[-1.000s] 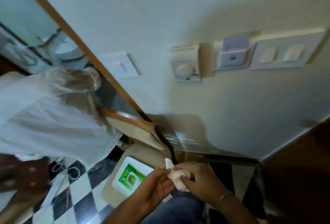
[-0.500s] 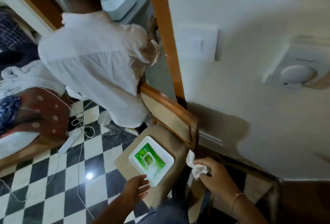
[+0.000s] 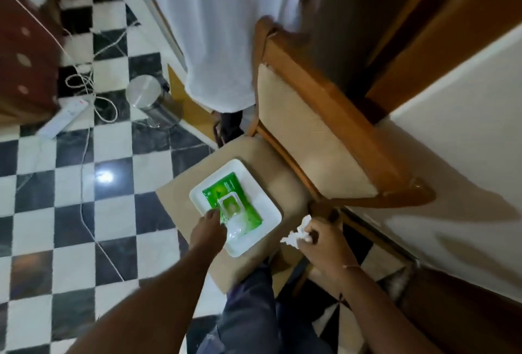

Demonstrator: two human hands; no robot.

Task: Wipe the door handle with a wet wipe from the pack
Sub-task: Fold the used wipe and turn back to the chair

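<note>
A green wet wipe pack point(image 3: 241, 198) lies in a white tray point(image 3: 267, 198) on the seat of a wooden chair point(image 3: 324, 133). My left hand point(image 3: 207, 230) rests on the pack's near end, fingers curled on its clear lid flap point(image 3: 234, 230), which stands lifted. To the right of the tray, my right hand point(image 3: 322, 246) grips a crumpled white wipe point(image 3: 296, 233) above the seat's edge. The door handle is out of view.
A person in a white garment point(image 3: 220, 28) stands just beyond the chair. A steel bin point(image 3: 144, 91) and a power strip point(image 3: 65, 116) with cables sit on the chequered floor at left. A wooden door frame point(image 3: 423, 43) and white wall are at right.
The view has tilted down from the wall to the chair. My left hand let go of the wipe and moved onto the pack; my right hand keeps the wipe.
</note>
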